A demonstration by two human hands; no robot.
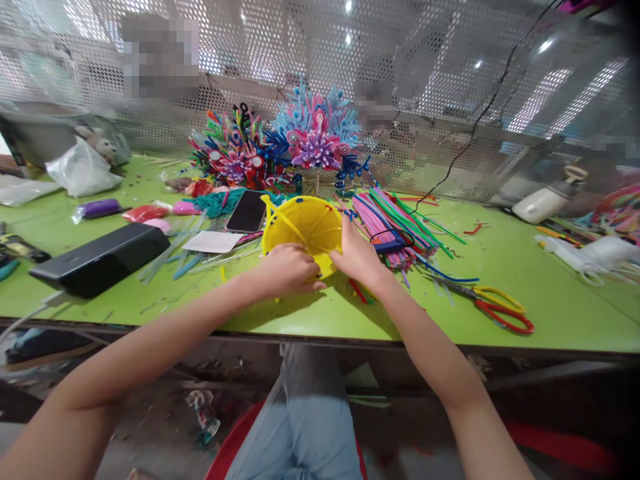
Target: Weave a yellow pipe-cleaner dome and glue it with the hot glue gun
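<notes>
A yellow bowl-shaped piece [320, 217] with ribs inside is tilted so its hollow faces me, above the front part of the green table. My left hand [293, 268] is closed over its near left rim, fingers curled against it. My right hand [357, 250] grips the right side of the rim, with the thumb at the inner edge. A yellow strip [285, 220] crosses the hollow from the upper left. Small blue and red bits show along the rim. My left fingertips are partly hidden.
Right of the bowl lie bundled pipe cleaners [383, 223] and red-and-yellow-handled scissors [493, 307]. A phone [247, 211], a black box-shaped device [103, 259] and white card [213, 241] lie left. Colourful pipe-cleaner headpieces [317, 130] stand behind. A glue gun [590, 253] lies far right.
</notes>
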